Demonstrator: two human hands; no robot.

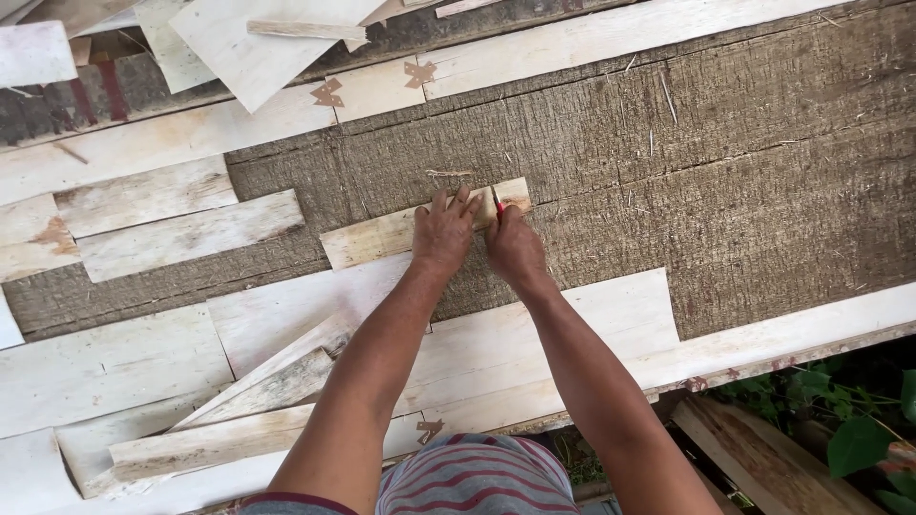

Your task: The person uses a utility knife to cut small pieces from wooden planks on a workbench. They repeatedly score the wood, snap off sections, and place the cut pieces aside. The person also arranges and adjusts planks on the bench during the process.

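A narrow pale veneer strip [367,239] lies across a large rough brown veneer sheet [725,162]. My left hand [444,232] presses flat on the strip, fingers spread. Just to its right, my right hand [513,245] is closed around a small red-handled cutter [498,204], whose tip touches the strip's right part. A loose sliver of fibre [447,174] rests just beyond my fingers.
Pale veneer pieces [181,234] lie overlapped at left and near me [534,343]. Brown tape patches [327,92] join sheets at the top. A wooden plank edge [763,458] and green leaves [859,434] show at lower right.
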